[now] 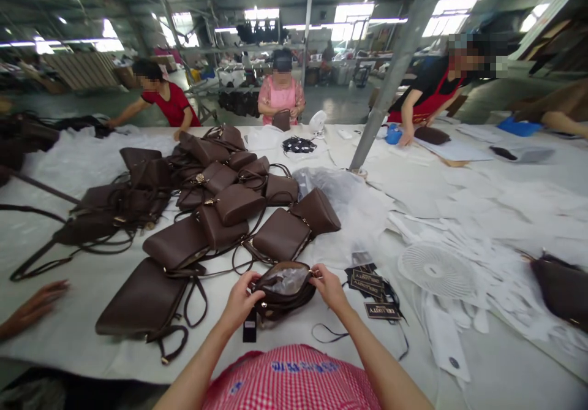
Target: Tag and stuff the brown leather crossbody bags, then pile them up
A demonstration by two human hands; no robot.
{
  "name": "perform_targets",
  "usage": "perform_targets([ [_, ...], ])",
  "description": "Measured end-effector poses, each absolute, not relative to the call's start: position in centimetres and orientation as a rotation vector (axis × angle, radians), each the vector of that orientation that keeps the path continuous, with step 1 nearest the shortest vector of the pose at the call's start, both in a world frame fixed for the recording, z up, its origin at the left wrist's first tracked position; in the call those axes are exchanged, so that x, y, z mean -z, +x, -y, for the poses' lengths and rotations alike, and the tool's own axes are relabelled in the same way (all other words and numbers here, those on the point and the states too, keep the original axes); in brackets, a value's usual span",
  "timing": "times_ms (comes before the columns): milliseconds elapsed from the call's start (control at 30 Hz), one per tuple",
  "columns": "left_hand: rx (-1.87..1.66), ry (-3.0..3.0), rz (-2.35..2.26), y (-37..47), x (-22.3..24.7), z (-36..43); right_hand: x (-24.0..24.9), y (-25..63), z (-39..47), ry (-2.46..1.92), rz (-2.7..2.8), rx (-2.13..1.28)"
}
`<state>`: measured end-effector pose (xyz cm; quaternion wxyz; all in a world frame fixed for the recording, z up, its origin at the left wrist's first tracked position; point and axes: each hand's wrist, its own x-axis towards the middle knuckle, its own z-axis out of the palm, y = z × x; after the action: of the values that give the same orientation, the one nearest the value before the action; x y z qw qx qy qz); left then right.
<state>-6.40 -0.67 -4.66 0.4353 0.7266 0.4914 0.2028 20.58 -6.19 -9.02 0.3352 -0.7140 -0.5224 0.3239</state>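
A dark brown handbag (pixel 287 303) is held open on the white table in front of me, with clear plastic (pixel 288 280) showing inside its mouth. My left hand (pixel 244 296) grips the left end of the bag's rim, thumb at the front. At the right end of the rim, my right hand (pixel 327 284) pinches the edge near a metal fitting. A black tag (pixel 249 327) hangs at the bag's left side. Just right of the bag lie several black labels with gold lettering (pixel 367 282), and a thin black cord (pixel 329 335) lies below my right hand.
Several brown bags (pixel 220 205) with straps are heaped ahead and left. A person's hand (pixel 41 304) reaches in from the left edge. A white fan (pixel 432 269) lies to the right. Plastic wrap (pixel 342 201) lies beyond the bag. Several people stand across the table (pixel 184 352).
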Motion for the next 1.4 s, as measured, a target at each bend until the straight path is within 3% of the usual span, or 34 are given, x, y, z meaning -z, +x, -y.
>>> perform_targets([
  [233, -0.430, 1.932, -1.131, -4.9, 4.8, 3.6, 9.7, 20.8, 5.2, -2.002, 1.260, -0.779],
  [367, -0.350, 2.001, -1.112, -4.6, 4.4, 3.8, 8.9, 18.5, 8.3, -1.956, 1.368, -1.033],
  [500, -0.303, 2.035, -1.074, -4.6, 4.3, 3.2, 7.7, 15.0, 11.1, -1.625, 1.586, -1.291],
  [833, -0.288, 2.031, -1.112, -3.5, 4.3, 3.5, 7.7, 11.7, 12.5, -1.750, 1.767, -0.973],
  [1033, -0.259, 1.975, -1.151, -2.3, 3.8, 5.1, 4.1, 14.9, 14.0, -1.776, 1.884, -0.963],
  [1133, -0.190, 1.982, -1.077, -1.7, 2.9, 5.5, 2.3, 17.8, 13.8, -1.850, 2.046, -0.653],
  [1267, -0.009, 2.087, -0.983, -0.9, 1.8, 5.9, 0.5, 21.5, 11.8, -2.078, 1.501, -0.204],
  [1400, 0.200, 2.200, -1.075, 0.6, 1.3, 6.2, -1.8, 21.8, 10.3, -1.883, 1.025, -0.509],
])
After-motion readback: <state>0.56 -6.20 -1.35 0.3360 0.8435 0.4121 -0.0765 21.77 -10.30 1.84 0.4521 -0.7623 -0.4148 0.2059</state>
